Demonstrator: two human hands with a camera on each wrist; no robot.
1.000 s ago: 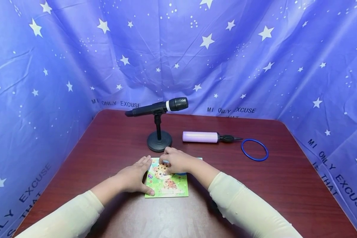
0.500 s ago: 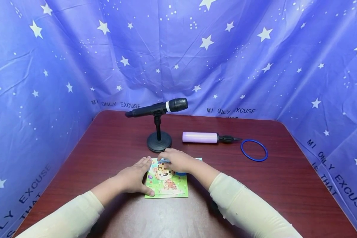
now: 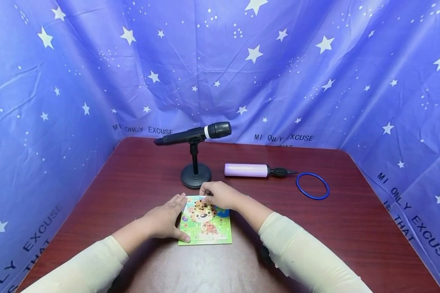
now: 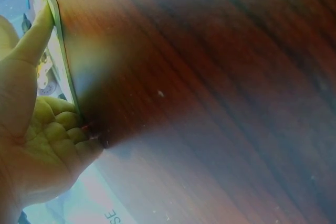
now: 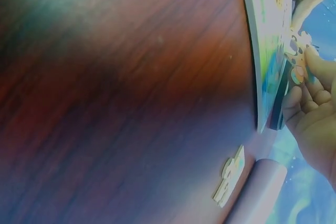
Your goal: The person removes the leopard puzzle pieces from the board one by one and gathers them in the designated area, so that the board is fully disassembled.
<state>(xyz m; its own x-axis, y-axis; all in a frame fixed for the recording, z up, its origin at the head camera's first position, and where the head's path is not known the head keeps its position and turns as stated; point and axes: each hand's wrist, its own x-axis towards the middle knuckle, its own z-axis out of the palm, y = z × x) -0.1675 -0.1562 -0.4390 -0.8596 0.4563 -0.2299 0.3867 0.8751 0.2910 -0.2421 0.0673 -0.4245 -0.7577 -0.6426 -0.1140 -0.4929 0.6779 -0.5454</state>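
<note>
L hand (image 3: 163,219): fingers extended, thumb spread, at L edge of puzzle board (image 3: 220,235). R hand (image 3: 221,195): thumb/fingers pinch spotted puzzle piece (image 5: 298,59) at board's far side. Board lies flat betw. hands on dark-red worktop (image 3: 139,179). Beyond: mic w/ stand (image 3: 196,175). Far R: lilac pump (image 3: 246,170), blue ring (image 3: 328,188). Starred drape (image 3: 205,61) at rear, both sides.

Mic stand (image 3: 195,172) blocks the way just behind the puzzle (image 3: 207,228), but the table (image 3: 139,171) left of that stand has tons of room.

Cream sleeves (image 3: 80,262); close-fitting cuffs (image 3: 118,246)
</note>
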